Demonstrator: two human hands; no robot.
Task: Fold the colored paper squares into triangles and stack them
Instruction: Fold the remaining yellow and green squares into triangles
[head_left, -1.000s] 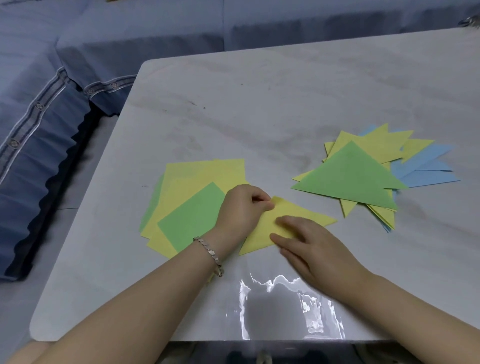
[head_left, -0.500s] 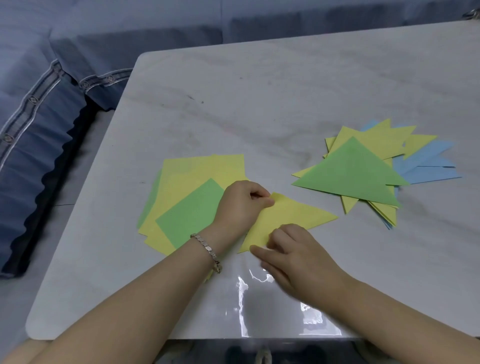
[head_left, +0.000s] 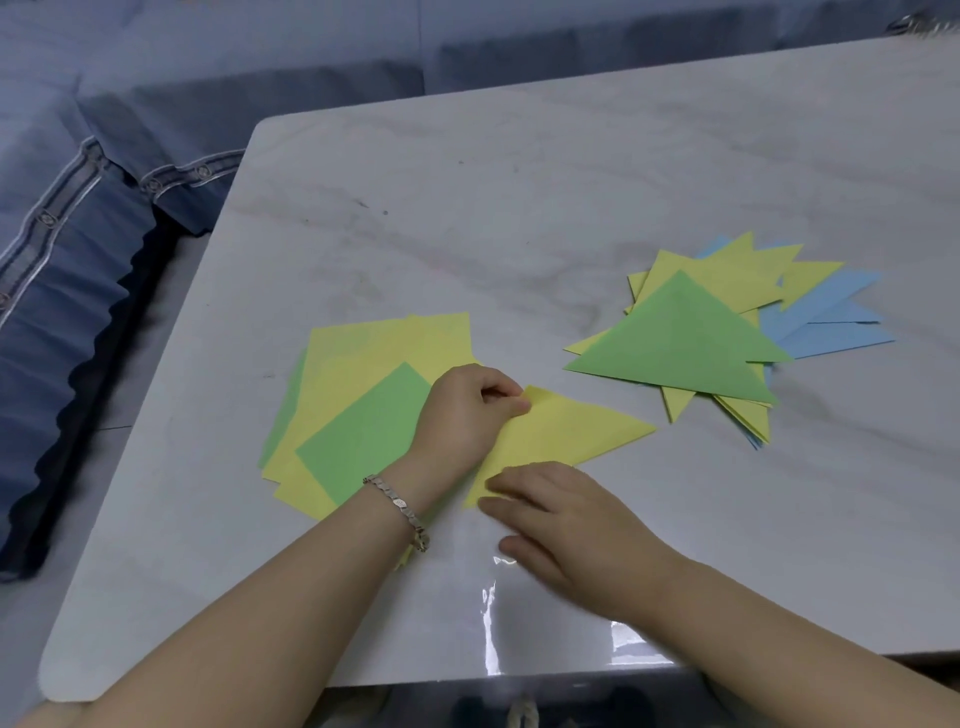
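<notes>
A yellow paper folded into a triangle (head_left: 563, 428) lies on the table in front of me. My left hand (head_left: 462, 415) pinches its upper left corner with curled fingers. My right hand (head_left: 566, 525) presses flat fingers on the triangle's lower left corner, along the folded edge. To the left lies a pile of unfolded squares (head_left: 363, 384), yellow with a green one on top; my left wrist covers part of it. At the right sits a stack of folded triangles (head_left: 680, 343), green on top, with yellow and blue ones fanned out beneath.
The white marble table (head_left: 519, 197) has a rounded front left corner and a glossy near edge. A blue sofa (head_left: 78, 249) runs along the left and back of the table.
My right hand has slid down and left along the yellow triangle's edge to its lower corner. My left hand has kept its pinch on the upper corner.
</notes>
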